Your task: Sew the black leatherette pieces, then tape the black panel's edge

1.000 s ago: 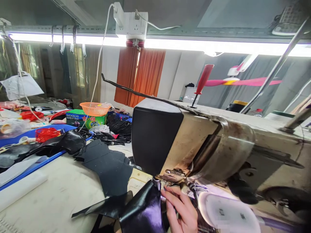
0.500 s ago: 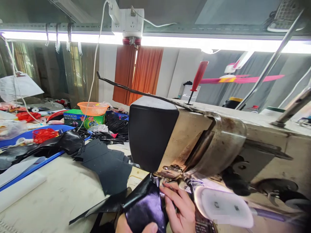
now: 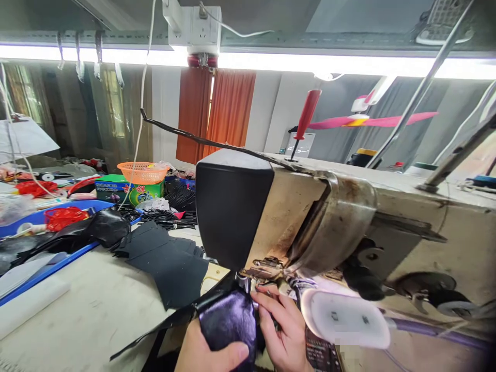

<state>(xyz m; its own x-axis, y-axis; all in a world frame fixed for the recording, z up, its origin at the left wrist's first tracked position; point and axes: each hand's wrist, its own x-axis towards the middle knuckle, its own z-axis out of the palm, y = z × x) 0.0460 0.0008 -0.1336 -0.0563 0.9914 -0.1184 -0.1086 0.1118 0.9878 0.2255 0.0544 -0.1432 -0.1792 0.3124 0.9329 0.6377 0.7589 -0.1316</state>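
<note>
My left hand grips a shiny black leather piece, its thumb pressed flat on top near the lower edge. The leather's upper end lies at the presser foot of a sewing machine. My right hand is at the leather's right edge, close to the needle area, with its fingers bent and pinched together there. The fingertips are partly hidden beside the metal parts. A long black strip reaches left from under the leather.
Dark flat sheets lie on the table left of the machine. Behind them are a blue tray, a green box and an orange basket. A lit white lamp sits right of my hands. A red screwdriver stands on the machine.
The view has shifted slightly, so the machine appears farther left and up. More of my left hand shows, its thumb on the leather. My right hand stays by the presser foot.
</note>
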